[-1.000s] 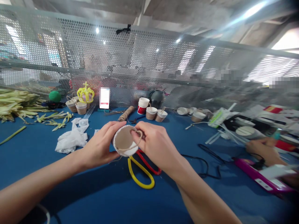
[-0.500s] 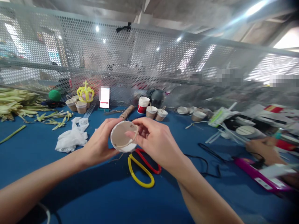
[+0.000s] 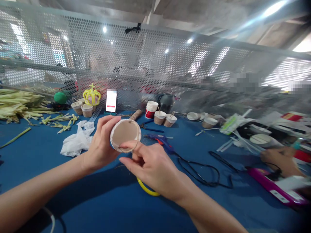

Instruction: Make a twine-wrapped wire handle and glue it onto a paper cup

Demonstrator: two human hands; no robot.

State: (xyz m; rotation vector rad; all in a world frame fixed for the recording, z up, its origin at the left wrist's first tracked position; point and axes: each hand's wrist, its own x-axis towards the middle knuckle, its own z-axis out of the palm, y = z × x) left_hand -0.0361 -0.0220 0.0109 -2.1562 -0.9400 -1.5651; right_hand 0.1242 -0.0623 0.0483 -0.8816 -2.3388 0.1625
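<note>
A small cup (image 3: 123, 131) with a white rim tilts its mouth toward me. My left hand (image 3: 103, 144) is closed around its left side. A thin twine handle (image 3: 139, 133) curves along the cup's right rim. My right hand (image 3: 152, 165) touches the lower inside of the rim with its index finger; its thumb sticks out below, apart from that finger. Beneath the right hand lies a pair of scissors, with part of a yellow handle (image 3: 147, 190) showing. A blue glue gun (image 3: 161, 140) rests behind the hand.
Several small cups (image 3: 159, 118) stand along the back by a perforated metal screen (image 3: 165, 58). White cloth (image 3: 76, 139) and pale leaves (image 3: 17, 105) lie left. A black cord (image 3: 194, 168) loops rightward; another person's hand (image 3: 277, 158) is near a purple power strip (image 3: 269, 186).
The cup has shifted slightly up and left. My right hand has moved lower, its thumb leaving the cup's inside and its index finger now on the lower rim. The glue gun has come into view.
</note>
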